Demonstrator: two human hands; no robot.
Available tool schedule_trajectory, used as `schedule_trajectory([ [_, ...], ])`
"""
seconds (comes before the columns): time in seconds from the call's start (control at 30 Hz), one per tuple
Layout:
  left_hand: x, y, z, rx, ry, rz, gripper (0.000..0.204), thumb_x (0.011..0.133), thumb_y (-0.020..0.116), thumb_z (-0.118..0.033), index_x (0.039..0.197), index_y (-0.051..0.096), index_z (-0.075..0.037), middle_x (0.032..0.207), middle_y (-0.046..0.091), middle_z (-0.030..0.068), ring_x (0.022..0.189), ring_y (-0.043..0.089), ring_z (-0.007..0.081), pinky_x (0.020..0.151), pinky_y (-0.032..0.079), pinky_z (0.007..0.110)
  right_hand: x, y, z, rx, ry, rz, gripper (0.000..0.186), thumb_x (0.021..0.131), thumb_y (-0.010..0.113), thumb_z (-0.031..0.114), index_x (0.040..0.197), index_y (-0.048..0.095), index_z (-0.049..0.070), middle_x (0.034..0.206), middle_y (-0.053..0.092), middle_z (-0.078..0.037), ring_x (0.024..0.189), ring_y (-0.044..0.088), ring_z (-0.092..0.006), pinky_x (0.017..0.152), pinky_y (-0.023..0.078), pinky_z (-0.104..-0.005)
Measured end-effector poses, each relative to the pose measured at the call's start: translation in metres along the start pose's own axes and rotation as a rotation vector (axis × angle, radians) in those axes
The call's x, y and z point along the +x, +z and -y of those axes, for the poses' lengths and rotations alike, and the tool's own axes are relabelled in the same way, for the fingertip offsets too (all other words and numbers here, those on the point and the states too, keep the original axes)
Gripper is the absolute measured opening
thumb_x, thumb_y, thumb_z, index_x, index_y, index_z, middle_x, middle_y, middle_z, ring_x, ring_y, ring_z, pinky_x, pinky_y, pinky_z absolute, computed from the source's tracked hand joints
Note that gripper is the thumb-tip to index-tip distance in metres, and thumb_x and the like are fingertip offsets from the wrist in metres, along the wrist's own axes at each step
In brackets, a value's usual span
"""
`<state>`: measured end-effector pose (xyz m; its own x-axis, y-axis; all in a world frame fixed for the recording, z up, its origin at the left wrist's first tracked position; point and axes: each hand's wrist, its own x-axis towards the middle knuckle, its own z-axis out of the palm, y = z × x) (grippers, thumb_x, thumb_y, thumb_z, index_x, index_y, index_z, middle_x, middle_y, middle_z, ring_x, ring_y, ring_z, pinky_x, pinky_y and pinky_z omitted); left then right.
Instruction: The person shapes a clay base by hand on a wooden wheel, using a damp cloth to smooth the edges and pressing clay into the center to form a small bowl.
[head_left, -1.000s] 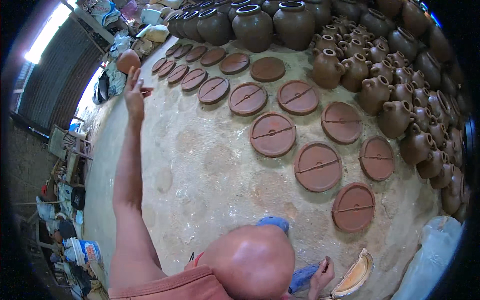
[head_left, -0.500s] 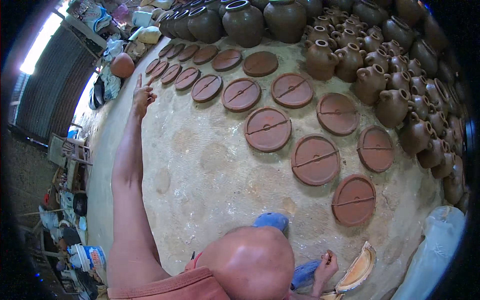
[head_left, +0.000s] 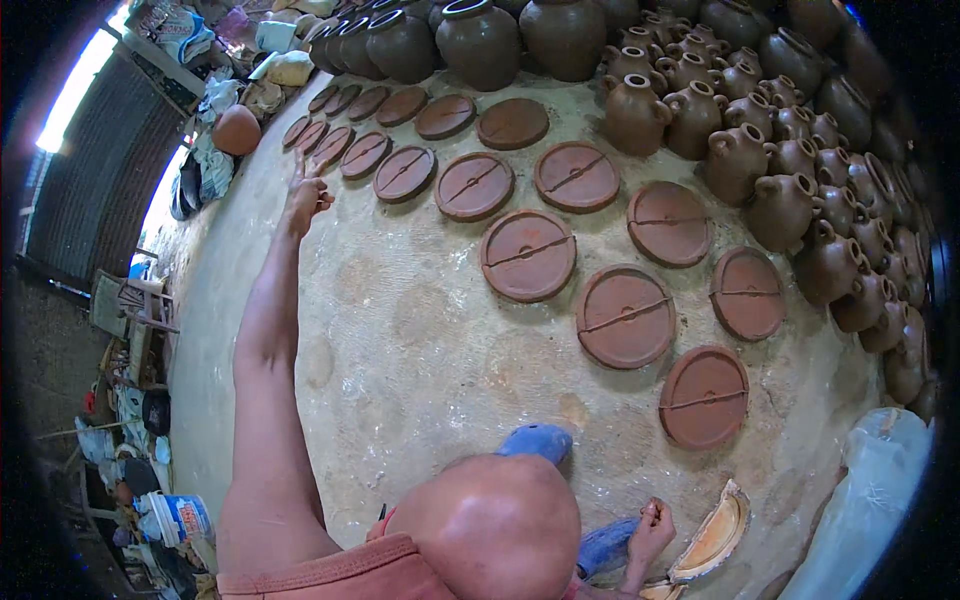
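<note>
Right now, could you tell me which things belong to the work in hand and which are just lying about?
In hand:
left hand raised beside the round clay lids
right hand by a curved clay shard

Lying about:
clay jugs
big dark pots
plastic sheet
bucket

Dark brown round-bodied clay jugs (head_left: 783, 205) crowd the right edge, larger dark clay pots (head_left: 478, 40) stand along the top (beyond the lids), and a white plastic bucket (head_left: 178, 518) sits lower left.
</note>
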<state>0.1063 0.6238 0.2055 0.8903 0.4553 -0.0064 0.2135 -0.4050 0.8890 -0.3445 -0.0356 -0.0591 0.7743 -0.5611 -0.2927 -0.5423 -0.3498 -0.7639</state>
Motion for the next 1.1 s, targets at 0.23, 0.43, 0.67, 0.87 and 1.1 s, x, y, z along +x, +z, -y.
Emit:
schedule_trajectory([
  [0.23,0.006,0.015,0.007,-0.02,0.047,0.089,0.104,0.085,0.047,0.003,0.166,-0.013,-0.025,0.158,0.049,0.014,0.064,0.06,0.0117,0.057,0.052,0.028,-0.002,-0.004,0.016,-0.02,0.012,0.023,0.021,0.098,0.064,0.012,0.109,0.072,-0.004,0.089,0.074,-0.015,0.078,0.069,-0.0218,0.072,0.055,-0.0354],
  [0.43,0.009,0.036,0.018,0.006,-0.006,0.166,0.108,0.084,0.047,0.004,0.165,-0.018,-0.025,0.157,0.049,0.0178,0.061,0.058,0.0123,0.053,0.051,0.029,-0.002,-0.004,0.014,-0.015,0.016,0.035,0.021,0.098,0.064,0.012,0.11,0.072,-0.004,0.088,0.074,-0.015,0.077,0.07,-0.0215,0.072,0.056,-0.0352],
  [0.67,0.012,0.054,0.03,-0.005,0.051,0.127,0.107,0.085,0.047,0.004,0.165,-0.018,-0.023,0.155,0.051,0.0181,0.061,0.058,0.0128,0.055,0.051,0.028,-0.001,-0.002,0.002,0.026,0.032,-0.012,0.021,0.097,0.064,0.01,0.11,0.072,-0.004,0.088,0.074,-0.015,0.078,0.07,-0.0215,0.074,0.056,-0.0351],
  [0.87,0.018,0.07,0.04,0.031,-0.01,0.336,0.107,0.084,0.047,0.006,0.165,-0.016,-0.025,0.151,0.056,0.0161,0.062,0.058,0.0125,0.055,0.05,0.028,0.0,-0.005,0.017,-0.04,0.04,0.034,0.021,0.097,0.063,0.009,0.11,0.072,-0.005,0.09,0.075,-0.015,0.08,0.071,-0.0212,0.075,0.057,-0.0353],
  [1.1,0.0,0.085,0.047,0.072,-0.057,0.321,0.11,0.083,0.047,0.008,0.165,-0.019,-0.026,0.155,0.051,0.0204,0.059,0.058,0.0125,0.05,0.05,0.029,-0.003,-0.002,0.013,0.0,0.009,0.013,0.02,0.098,0.064,0.011,0.109,0.072,-0.003,0.087,0.074,-0.014,0.079,0.07,-0.0203,0.073,0.056,-0.0352],
])
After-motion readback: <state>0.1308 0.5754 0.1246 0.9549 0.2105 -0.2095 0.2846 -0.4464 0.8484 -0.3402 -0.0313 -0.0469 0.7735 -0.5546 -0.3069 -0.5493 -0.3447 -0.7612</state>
